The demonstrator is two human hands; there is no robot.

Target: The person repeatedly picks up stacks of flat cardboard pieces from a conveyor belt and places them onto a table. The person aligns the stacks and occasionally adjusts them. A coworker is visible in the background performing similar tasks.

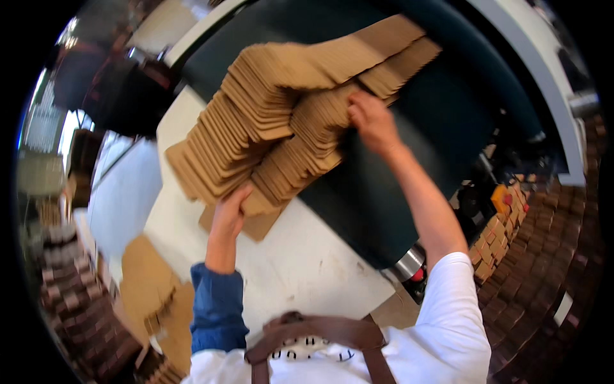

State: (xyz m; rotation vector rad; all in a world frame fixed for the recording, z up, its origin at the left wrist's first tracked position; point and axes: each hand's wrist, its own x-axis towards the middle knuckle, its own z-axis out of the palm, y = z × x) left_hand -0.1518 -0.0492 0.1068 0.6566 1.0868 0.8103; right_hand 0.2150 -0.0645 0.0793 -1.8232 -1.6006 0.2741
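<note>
Two long overlapping rows of brown flat cardboard pieces (pixel 236 128) lie fanned out from a white table onto a dark green conveyor belt (pixel 441 128). At the near end of the rows, my left hand (pixel 229 211) grips the edge of the cardboard pieces, its thumb showing and its other fingers mostly hidden. Farther along on the right side, my right hand (pixel 373 123) is closed, with curled fingers at the edge of the right row. Its fingertips are slightly blurred. Beneath the near end a flat cardboard sheet (pixel 259 225) sticks out over the white table (pixel 300 256).
A pale frame rail (pixel 524 45) curves round the belt's far right side. Stacked, strapped cardboard bundles (pixel 499 237) stand at right; dark brown stacks (pixel 543 275) lie beyond. Loose cardboard sheets (pixel 147 275) are at lower left. A metal roller (pixel 409 262) sits at the belt's near edge.
</note>
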